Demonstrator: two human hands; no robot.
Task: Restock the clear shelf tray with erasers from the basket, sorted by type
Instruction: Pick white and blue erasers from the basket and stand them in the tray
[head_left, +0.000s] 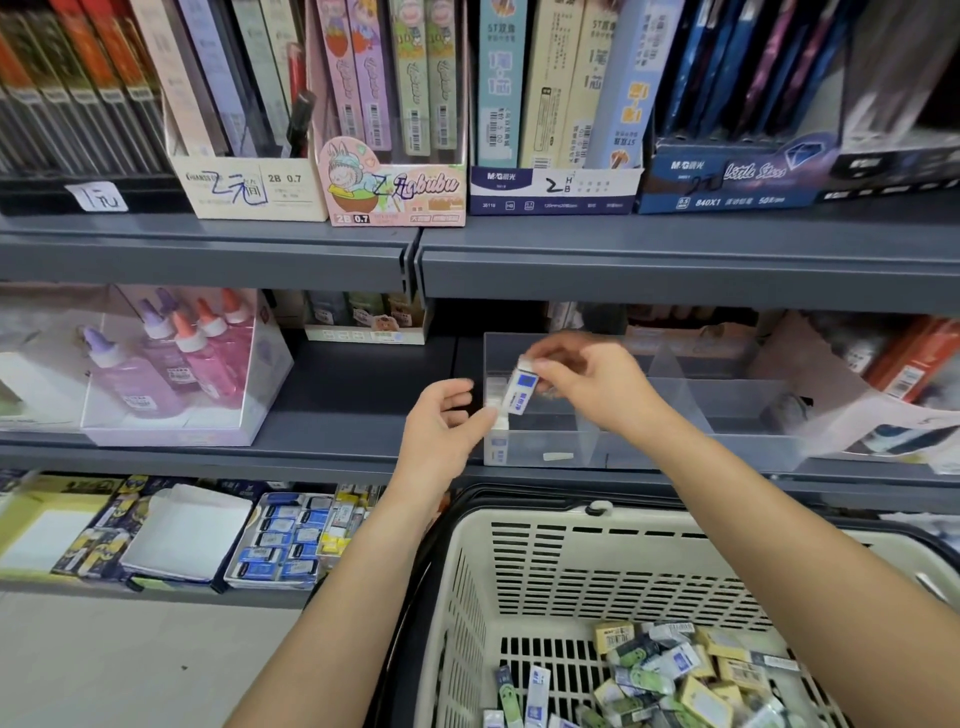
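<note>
The right hand (587, 384) pinched an eraser (522, 392) over the tray (727, 410) at centre; the left hand (441, 421) was loosely open. The tray held few; most lay in the basket (519, 545).

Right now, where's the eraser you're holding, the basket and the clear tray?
held eraser (524, 388): head view, its blue label.
basket (597, 564): head view, slotted back wall.
clear tray (550, 441): head view, front wall.
</note>
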